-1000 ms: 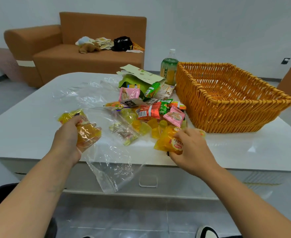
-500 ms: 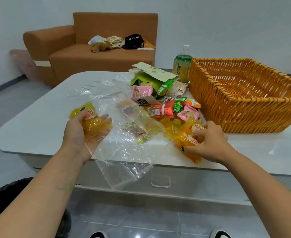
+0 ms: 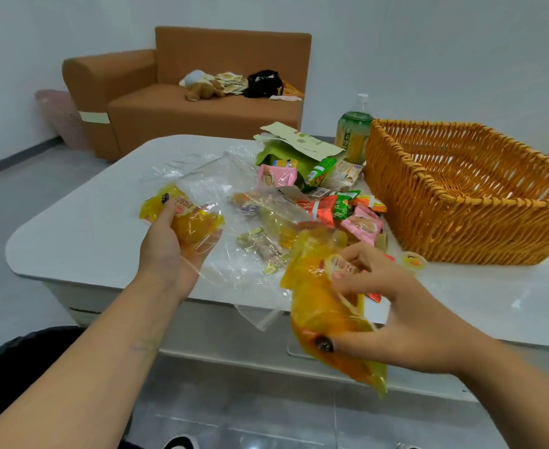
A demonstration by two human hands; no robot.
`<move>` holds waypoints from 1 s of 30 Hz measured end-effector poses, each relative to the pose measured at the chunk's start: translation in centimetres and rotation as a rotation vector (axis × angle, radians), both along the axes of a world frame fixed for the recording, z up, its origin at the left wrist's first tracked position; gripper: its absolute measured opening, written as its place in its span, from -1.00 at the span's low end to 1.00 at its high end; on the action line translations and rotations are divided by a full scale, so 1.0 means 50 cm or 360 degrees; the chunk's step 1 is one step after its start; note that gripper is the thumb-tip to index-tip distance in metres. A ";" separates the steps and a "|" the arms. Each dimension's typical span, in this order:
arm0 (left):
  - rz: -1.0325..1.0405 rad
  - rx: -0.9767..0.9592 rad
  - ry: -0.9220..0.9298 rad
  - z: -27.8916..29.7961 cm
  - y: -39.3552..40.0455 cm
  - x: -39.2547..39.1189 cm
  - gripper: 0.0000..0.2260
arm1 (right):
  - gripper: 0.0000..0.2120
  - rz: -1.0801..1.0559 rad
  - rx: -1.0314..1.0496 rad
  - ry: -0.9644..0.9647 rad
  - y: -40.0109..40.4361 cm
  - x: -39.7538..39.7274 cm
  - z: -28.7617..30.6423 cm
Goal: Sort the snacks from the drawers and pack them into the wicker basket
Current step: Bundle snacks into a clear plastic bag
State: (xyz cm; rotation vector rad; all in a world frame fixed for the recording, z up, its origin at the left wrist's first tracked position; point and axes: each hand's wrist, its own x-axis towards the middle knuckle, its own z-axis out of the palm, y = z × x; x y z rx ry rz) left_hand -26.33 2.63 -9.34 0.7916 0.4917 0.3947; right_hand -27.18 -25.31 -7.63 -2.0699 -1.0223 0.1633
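Observation:
A pile of small snack packets (image 3: pixel 334 209) lies on the white table (image 3: pixel 82 241), partly under a clear plastic bag (image 3: pixel 234 254). My left hand (image 3: pixel 169 251) grips a yellow jelly pack (image 3: pixel 192 218) at the table's left. Over the table's front edge, my right hand (image 3: pixel 393 306) grips a larger yellow-orange jelly bag (image 3: pixel 325 319), thumb on its lower part. The wicker basket (image 3: pixel 461 218) stands at the right, nothing visible inside it. A single jelly cup (image 3: pixel 414 260) sits just in front of the basket.
A green drink bottle (image 3: pixel 354 131) stands behind the basket's left corner, next to an opened green carton (image 3: pixel 296 150). A brown sofa (image 3: pixel 182 102) with a soft toy and a black bag stands beyond the table. Grey floor lies below the table edge.
My right hand has lifted the yellow-orange jelly bag off the pile and drawn it toward me over the table edge. My left hand keeps hold of its jelly pack. The view shifted left.

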 end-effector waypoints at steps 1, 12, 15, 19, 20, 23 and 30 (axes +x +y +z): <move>-0.0046 -0.0009 -0.0024 0.000 -0.008 0.000 -0.77 | -0.67 -0.0012 -0.0040 0.0014 0.007 0.001 -0.007; -0.0361 0.0015 -0.0121 -0.020 -0.077 -0.010 -0.77 | -0.49 -0.1072 -0.0337 -0.0394 0.061 0.027 -0.057; -0.0384 0.0002 -0.0135 -0.027 -0.096 -0.015 -0.75 | -0.58 -0.1204 -0.0420 -0.0619 0.076 0.024 -0.070; -0.0287 -0.0174 -0.0095 -0.025 -0.082 -0.013 -0.73 | -0.66 -0.1165 -0.0576 -0.0793 0.077 0.034 -0.075; -0.0254 -0.0199 -0.0078 -0.024 -0.074 -0.012 -0.73 | -0.66 -0.1118 -0.0623 -0.0813 0.075 0.036 -0.076; -0.0226 -0.0172 0.0008 -0.030 -0.059 -0.009 -0.75 | -0.66 -0.1051 -0.0696 -0.0844 0.068 0.039 -0.079; -0.0452 -0.0130 0.0162 -0.053 -0.071 -0.020 -0.76 | -0.60 -0.1029 -0.0820 -0.0581 0.059 0.051 -0.090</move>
